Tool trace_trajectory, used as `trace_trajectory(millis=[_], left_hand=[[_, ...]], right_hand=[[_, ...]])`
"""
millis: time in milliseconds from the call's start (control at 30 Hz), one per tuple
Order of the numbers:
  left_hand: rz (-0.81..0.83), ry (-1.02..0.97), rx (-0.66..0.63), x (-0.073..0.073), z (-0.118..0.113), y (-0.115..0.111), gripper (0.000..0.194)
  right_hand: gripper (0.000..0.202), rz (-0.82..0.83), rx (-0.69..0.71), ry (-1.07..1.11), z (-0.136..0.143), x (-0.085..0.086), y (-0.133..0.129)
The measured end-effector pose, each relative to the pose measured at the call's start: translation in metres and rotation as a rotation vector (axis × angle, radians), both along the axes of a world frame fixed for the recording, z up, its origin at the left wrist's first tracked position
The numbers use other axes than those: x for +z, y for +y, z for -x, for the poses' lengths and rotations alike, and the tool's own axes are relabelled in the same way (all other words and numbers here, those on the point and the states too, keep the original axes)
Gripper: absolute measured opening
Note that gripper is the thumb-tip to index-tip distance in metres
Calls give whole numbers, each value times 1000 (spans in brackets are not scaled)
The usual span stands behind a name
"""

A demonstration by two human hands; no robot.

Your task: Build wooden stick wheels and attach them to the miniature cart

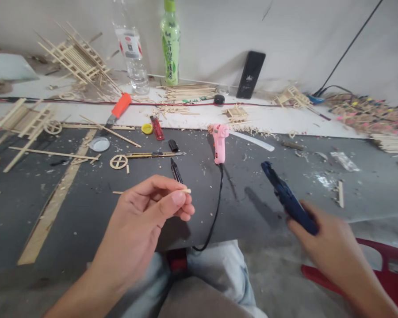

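Note:
Pinched between the thumb and fingers of my left hand (152,207) is a small wooden stick piece (186,191); only its pale end shows. A black marker pen (176,170) lies on the table just beyond those fingers. My right hand (325,243) is closed around a long dark blue hand tool (288,198), held above the table and pointing up and left; its exact kind is unclear. Between and beyond my hands rests a pink hot glue gun (220,143) with a glue stick (252,140) protruding from its back. A wooden wheel (118,161) lies beside a yellow utility knife (152,155).
Small wooden stick models (81,57) stand at the back left. A water bottle (132,57), a green tea bottle (170,44) and a phone (251,74) line the wall. An orange-handled knife (119,108) and a red lighter (157,128) lie nearer. A red chair (381,269) is at right.

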State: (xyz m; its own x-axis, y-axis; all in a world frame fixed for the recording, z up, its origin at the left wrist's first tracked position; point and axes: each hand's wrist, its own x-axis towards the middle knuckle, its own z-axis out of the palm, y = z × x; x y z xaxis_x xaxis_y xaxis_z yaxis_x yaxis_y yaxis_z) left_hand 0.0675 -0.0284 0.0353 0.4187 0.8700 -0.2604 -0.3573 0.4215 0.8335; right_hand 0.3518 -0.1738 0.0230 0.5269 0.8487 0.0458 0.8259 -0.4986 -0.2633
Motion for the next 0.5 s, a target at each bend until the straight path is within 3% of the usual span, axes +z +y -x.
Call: trace_trajectory(millis=[67,167,300,500], left_hand=[[-5,-16,35,-1,-6,-10,11],[-69,56,117,-1,-10,-23,11],[-244,232,280,4,-13,-36,11],[-361,346,344,8,-21,-44,20]], right_hand=[[12,-95,149,313,28,9,-10],[16,-133,259,595,71,22,-8],[14,-118,308,704,103,29,5],[14,-158,346,779,116,32,6]])
